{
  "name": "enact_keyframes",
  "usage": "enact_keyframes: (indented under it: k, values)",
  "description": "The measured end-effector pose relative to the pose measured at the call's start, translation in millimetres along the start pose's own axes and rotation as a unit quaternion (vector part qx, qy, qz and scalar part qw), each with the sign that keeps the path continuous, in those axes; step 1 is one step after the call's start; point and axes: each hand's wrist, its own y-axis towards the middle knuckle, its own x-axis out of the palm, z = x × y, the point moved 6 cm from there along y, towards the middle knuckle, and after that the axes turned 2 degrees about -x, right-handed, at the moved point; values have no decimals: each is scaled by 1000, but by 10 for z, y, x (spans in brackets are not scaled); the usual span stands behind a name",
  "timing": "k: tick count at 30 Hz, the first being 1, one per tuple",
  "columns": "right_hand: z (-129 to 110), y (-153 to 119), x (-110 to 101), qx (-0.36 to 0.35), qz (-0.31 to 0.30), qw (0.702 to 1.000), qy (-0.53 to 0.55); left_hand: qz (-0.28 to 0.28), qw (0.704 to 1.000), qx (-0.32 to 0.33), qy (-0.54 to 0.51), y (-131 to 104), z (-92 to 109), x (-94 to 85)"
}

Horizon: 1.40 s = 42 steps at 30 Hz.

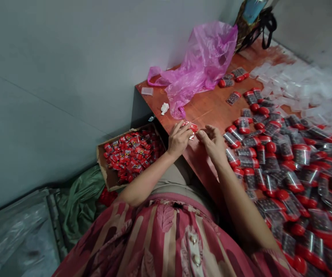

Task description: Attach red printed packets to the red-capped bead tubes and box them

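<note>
My left hand [179, 139] is closed on a small shiny red packet [193, 126] at the near edge of the table. Part of the packet is hidden under its fingers. Close by on the right, my right hand [214, 145] has its thumb and bent fingers pinched together by the packet's right end; whether it grips the packet or something small cannot be made out. Right of that hand lies a big heap of clear cases with red ends and dark dotted contents [269, 165].
A cardboard box [102, 169] of small red wrapped pieces [131, 152] stands below the table edge at left. On the orange-brown table [206, 109] lie a pink plastic bag [203, 57], crumpled white tissue [164, 108], a clear lid [147, 91] and many clear plastic parts [304, 84].
</note>
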Motion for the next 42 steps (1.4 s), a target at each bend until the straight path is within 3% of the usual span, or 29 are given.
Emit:
enact_keyframes:
  k: [4,6,9,11,16,19,21,23,27,30,32,34,37,39,42]
  values:
    - [1,129,152,34,-24,998,46,20,993,-52,-102,-145,120,-129]
    - [-88,144,250,29,-56,997,52,42,978,-119,-169,-205,72,-226]
    - [-183,150,440,47,-143,988,39,-3,919,-255,-299,-287,-93,-261]
    - [-196,168,560,61,-191,980,18,-31,884,-301,-357,-317,-153,-290]
    - [-183,323,890,33,-266,961,-63,24,855,-316,-412,-313,-211,-503]
    - [-299,506,1148,-97,-260,940,-199,86,849,-313,-417,-330,-258,-643]
    - [-416,632,1339,-233,-217,882,-346,137,856,-314,-388,-364,-312,-744]
    - [-419,732,1569,-324,-231,786,-473,157,866,-319,-351,-394,-359,-802]
    - [-230,940,1777,-355,-279,642,-619,140,879,-328,-318,-423,-375,-797]
    - [-175,937,1741,-386,-301,594,-639,126,877,-339,-316,-426,-333,-744]
    - [-201,881,1640,-396,-302,598,-628,121,872,-352,-320,-416,-313,-697]
    - [-290,822,1480,-399,-296,635,-592,117,864,-366,-325,-399,-309,-648]
    - [-549,898,1062,-381,-242,753,-478,98,860,-380,-327,-360,-315,-584]
    - [-735,1169,609,-344,-145,838,-397,84,862,-384,-321,-328,-317,-566]
    - [-886,1835,-152,-296,22,871,-392,83,862,-395,-307,-284,-333,-576]
